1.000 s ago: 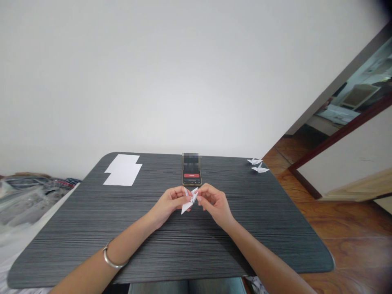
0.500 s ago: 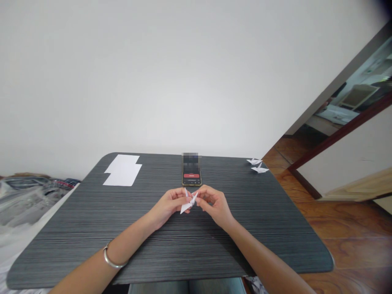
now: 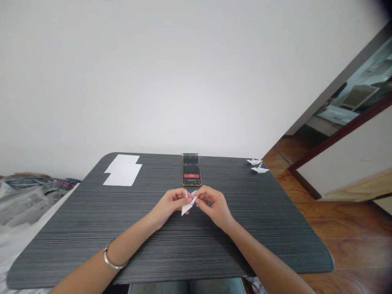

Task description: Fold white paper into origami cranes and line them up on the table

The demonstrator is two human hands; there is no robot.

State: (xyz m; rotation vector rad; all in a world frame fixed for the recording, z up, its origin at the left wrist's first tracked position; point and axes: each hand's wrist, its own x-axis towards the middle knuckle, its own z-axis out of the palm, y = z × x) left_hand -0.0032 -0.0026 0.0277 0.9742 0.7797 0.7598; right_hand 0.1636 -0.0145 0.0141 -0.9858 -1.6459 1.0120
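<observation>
A white folded paper crane (image 3: 187, 208) is held between my two hands above the middle of the dark table (image 3: 171, 253). My left hand (image 3: 169, 206) pinches its body from the left, thumb on top. From the right, my right hand (image 3: 216, 205) pinches the tip of one narrow point between thumb and forefinger. Part of the crane is hidden behind my fingers. Just beyond my hands a phone (image 3: 191, 171) lies on the table, with a red bar on its screen.
Two finished-looking paper cranes (image 3: 259, 168) stand at the table's far right corner. White paper sheets (image 3: 124, 173) lie at the far left, overlapping. A white wall (image 3: 190, 81) rises behind the table. Plastic-wrapped items (image 3: 27, 204) are piled on the left.
The crane has tilted slightly in my fingers, and the narrow point at my right fingertips sits lower and more bent. My hands have stayed almost in place.
</observation>
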